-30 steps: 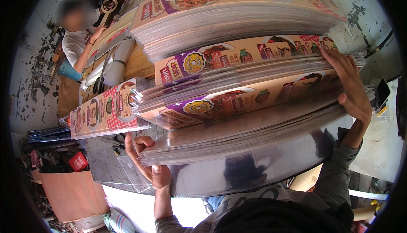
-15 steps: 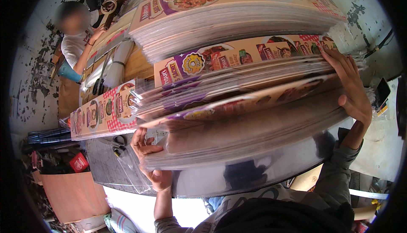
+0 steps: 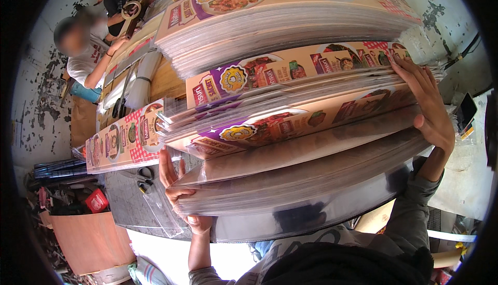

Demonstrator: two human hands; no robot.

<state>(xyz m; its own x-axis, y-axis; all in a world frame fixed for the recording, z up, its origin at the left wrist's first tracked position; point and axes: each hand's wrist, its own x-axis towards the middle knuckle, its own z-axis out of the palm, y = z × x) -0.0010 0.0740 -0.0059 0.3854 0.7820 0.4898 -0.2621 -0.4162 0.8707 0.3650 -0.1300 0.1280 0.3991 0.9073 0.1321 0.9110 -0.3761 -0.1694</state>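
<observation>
A thick stack of long printed cardboard panels in clear plastic sleeves [image 3: 290,189] lies in front of me, plain brown sides showing. My left hand [image 3: 181,194] grips its left end, thumb low on the near edge and fingers at the far side. My right hand [image 3: 428,103] clasps the right end, its fingers reaching over panels that lean behind and its thumb on the near side. One leaning panel [image 3: 295,121] shows its orange-and-purple food print. Behind it, more sleeved panels [image 3: 275,75] overlap at a slant.
A tall pile of similar panels [image 3: 290,20] stands at the back. Another printed panel [image 3: 124,139] sticks out left. Scissors [image 3: 145,176] lie on the dark tabletop [image 3: 127,197]. A co-worker [image 3: 85,56] sits at the far left beside a wooden table with a tape roll [image 3: 132,10].
The leaning panel's printed face has come more into view, and a brown-sided panel has separated from the near stack. My left fingers shifted slightly. The co-worker leaned left, uncovering another person behind.
</observation>
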